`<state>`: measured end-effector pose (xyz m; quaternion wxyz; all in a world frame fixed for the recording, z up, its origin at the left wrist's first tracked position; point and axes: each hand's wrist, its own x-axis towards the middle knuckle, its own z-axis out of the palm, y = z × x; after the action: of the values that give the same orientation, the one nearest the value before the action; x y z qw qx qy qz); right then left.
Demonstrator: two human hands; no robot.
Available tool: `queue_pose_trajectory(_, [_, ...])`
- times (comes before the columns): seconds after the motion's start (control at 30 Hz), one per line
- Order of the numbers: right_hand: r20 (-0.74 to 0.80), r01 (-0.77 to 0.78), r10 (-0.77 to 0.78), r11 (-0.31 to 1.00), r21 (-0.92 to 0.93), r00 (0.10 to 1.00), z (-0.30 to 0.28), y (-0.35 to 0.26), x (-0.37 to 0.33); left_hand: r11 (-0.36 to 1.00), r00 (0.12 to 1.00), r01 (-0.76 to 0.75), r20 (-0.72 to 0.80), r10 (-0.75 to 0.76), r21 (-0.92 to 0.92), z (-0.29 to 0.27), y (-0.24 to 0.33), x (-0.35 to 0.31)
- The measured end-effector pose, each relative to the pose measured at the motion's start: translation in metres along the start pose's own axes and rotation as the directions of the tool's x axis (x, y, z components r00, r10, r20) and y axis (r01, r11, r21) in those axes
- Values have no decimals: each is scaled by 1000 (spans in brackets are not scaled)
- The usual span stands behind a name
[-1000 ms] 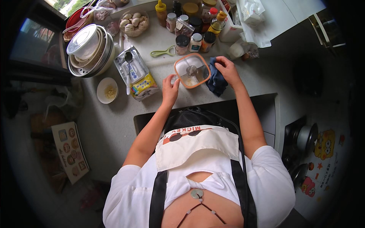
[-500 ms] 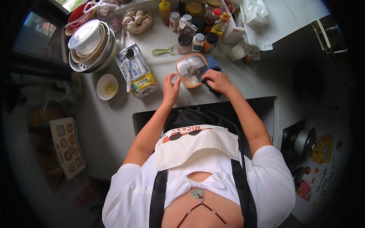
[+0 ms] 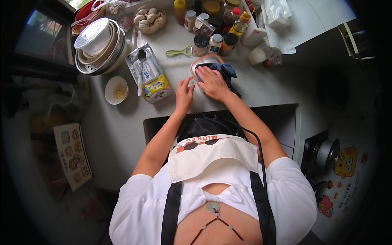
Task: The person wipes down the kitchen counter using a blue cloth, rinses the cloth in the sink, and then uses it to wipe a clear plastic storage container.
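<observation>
A squarish food container (image 3: 218,58) with an orange rim stands on the worktop in front of me. My left hand (image 3: 185,93) is at its left side, thumb and fingers closed on a clear piece at the edge. Across the container's top, my right hand (image 3: 211,83) holds a dark blue cloth (image 3: 227,71) pressed down under its long-reaching fingers. The cloth and hand hide most of the inside. Left of my hands lies a silver-and-yellow wipes pack (image 3: 156,87) with a spoon (image 3: 140,72) on top. A white bowl (image 3: 116,98) with small pale pieces is beside it.
Behind the container lies a green peeler (image 3: 177,52), with seasoning jars (image 3: 215,42) beyond. A bowl of garlic (image 3: 149,20) stands farther back. Stacked basins (image 3: 102,59) are at the back left. The sink (image 3: 273,116) opens below my forearms; a pot (image 3: 326,153) is at right.
My right hand has moved left from the container's right edge, carrying the blue cloth over its top. My left hand stays at the left edge.
</observation>
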<state>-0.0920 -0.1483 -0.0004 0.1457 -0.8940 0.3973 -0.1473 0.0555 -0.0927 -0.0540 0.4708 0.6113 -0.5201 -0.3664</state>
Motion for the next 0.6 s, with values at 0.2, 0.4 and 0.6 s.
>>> queue_pose_trajectory(0.2, [30,151,-150,988,-36,988,-4,-1,-15,998,998,-35,-55,38,61,6,-1,-2])
queue_pose_trajectory(0.4, [76,181,-194,971,159,978,-23,15,-41,992,999,-24,-42,29,121,4,4,-3])
queue_pose_trajectory(0.6, [-5,212,-211,977,24,977,-35,34,-58,996,998,-11,-60,17,94,7,3,-3])
